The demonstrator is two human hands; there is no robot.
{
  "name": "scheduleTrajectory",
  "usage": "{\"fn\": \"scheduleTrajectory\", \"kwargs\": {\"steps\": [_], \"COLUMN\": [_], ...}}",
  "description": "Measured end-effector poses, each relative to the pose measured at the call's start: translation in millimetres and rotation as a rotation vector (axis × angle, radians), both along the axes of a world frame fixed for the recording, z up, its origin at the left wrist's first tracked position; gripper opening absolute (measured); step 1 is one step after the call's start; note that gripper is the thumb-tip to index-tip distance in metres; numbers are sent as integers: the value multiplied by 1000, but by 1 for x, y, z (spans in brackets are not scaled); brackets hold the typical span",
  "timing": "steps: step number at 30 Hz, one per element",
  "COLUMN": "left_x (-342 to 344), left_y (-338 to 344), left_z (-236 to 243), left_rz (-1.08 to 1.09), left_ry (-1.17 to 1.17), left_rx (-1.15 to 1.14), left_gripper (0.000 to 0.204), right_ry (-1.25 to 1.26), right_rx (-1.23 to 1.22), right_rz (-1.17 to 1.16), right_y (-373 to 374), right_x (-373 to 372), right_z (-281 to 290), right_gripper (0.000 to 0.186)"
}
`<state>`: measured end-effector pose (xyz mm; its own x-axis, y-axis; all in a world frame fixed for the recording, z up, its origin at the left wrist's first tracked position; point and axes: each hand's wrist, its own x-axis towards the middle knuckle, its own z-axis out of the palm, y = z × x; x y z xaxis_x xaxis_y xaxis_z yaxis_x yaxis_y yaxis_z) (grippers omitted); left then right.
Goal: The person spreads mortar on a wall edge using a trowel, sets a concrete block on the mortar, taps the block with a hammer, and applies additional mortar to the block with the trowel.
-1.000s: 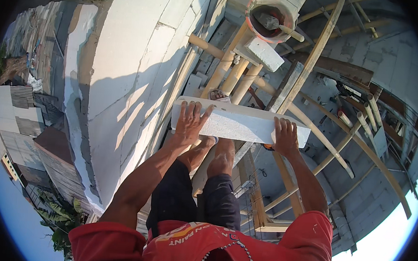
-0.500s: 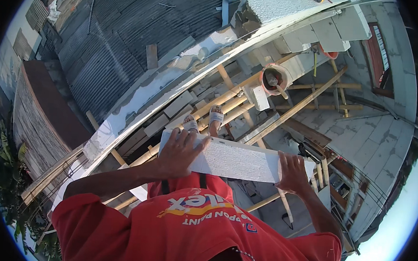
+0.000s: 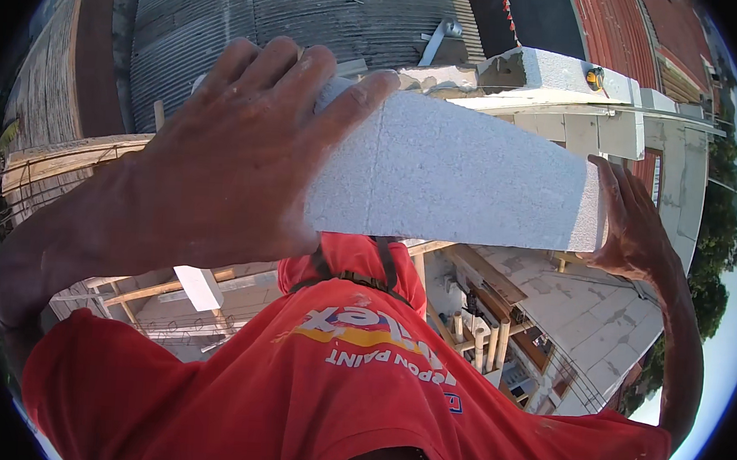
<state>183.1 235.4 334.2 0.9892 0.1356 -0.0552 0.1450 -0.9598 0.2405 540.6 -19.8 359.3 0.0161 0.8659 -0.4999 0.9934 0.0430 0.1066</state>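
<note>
A long, straight-edged block (image 3: 464, 177), pale grey with a brighter right end, was held up in the air. The left hand (image 3: 238, 155) was clamped on its left end, the right hand (image 3: 633, 221) on its right. A thin line crossed its grainy face.

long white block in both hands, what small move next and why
Perhaps ease the left hand away from the camera: the left end of the long white rectangular block looms larger, seemingly nearer, than the end the right hand grips.
</note>
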Motion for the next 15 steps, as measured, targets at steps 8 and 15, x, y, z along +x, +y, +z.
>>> {"fn": "scheduleTrajectory", "kwargs": {"steps": [8,15], "left_x": [-47,-86], "left_y": [48,102], "left_z": [32,-19], "left_rz": [237,433], "left_ry": [18,45], "left_rx": [270,335], "left_gripper": [120,117], "right_ry": [-333,-177], "right_rx": [374,136], "right_rz": [352,383], "right_y": [107,237], "right_x": [7,-24], "right_z": [51,5], "right_gripper": [121,108]}}
